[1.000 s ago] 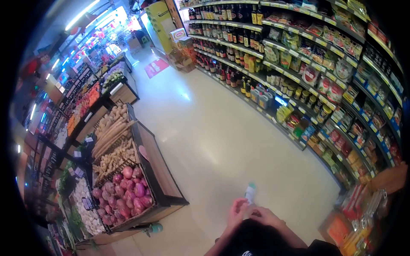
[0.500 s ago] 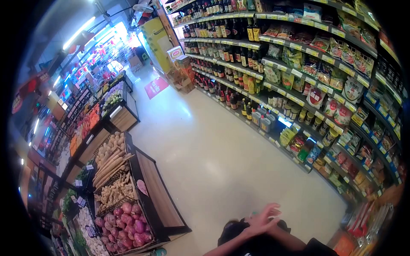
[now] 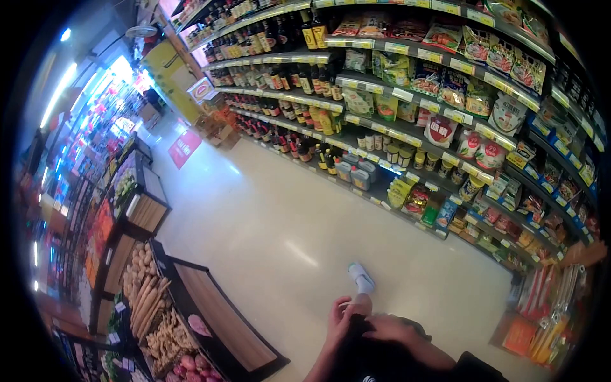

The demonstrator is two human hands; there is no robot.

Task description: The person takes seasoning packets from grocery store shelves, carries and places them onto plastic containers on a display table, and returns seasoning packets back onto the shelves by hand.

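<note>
My left hand (image 3: pixel 342 318) is raised in front of my dark clothing, low in the view. Its fingers are loosely bent and apart, with no object plainly in them. Just right of it, my right hand (image 3: pixel 387 327) lies flat across the front of my body, fingers stretched toward the left hand and partly blurred. No held thing shows there. Beyond the hands, my foot in a white slipper (image 3: pixel 360 276) stands forward on the pale floor (image 3: pixel 286 223).
Shelves (image 3: pixel 401 130) of bottles, jars and packets line the right side. On the left, a produce stand (image 3: pixel 223 312) holds red onions (image 3: pixel 191 368), ginger (image 3: pixel 168 340) and long roots (image 3: pixel 147 302). Cardboard boxes (image 3: pixel 218 130) sit farther along the aisle. Hanging packaged utensils (image 3: pixel 554 305) are at lower right.
My hands were crossed over each other and have moved apart, the left one to the left. A slippered foot has come into view. The view has swung right, shifting the shelves leftward.
</note>
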